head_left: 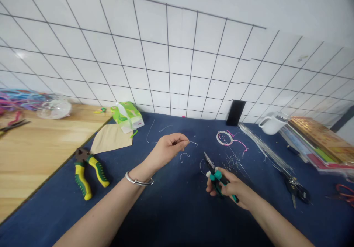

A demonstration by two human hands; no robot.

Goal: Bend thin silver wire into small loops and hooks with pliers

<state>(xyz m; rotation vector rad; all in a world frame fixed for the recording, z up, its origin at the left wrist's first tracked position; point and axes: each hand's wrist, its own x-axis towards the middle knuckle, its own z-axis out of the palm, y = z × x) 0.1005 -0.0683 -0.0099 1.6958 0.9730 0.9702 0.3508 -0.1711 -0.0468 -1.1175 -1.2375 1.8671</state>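
Note:
My left hand (172,146) is closed, thumb against fingers, pinching a thin metal wire (193,143). One short hooked end sticks out to the right of the fingertips, and a long bent length runs out to the left behind the hand. My right hand (231,186) grips needle-nose pliers (214,175) with teal and black handles, their jaws pointing up and to the left. The plier tips are apart from the wire. A small curved wire piece (182,156) lies on the dark blue cloth (166,202) between the hands.
Yellow-green pliers (90,169) lie left, near brown paper (113,138) and a green packet (127,116). To the right are a white ring with pink thread (224,138), wire scraps (233,163), a wire bundle (262,147), keys (296,189), a white mug (272,124) and stacked books (320,140).

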